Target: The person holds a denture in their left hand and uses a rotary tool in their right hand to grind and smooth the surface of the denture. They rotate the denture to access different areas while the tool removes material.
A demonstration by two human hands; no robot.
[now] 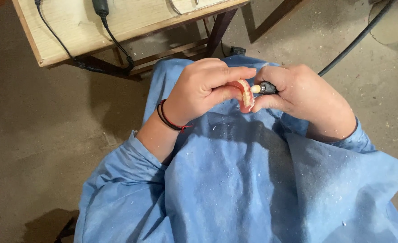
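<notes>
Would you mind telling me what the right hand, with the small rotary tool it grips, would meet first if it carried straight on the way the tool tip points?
The right hand aims the rotary tool at the pink denture, pinched in the left hand. The denture would come first: the pale tip looks to be at or nearly on it, though depth is unclear.

Small workshop, looks like denture work; bare, dusty concrete floor with stains and grit; rough wooden bench at top edge, black cables trailing over its front edge and down; thick black hose across floor at top right; blue gown over lap flecked with white grinding dust; pink denture against a rotary handpiece with pale burr.
</notes>
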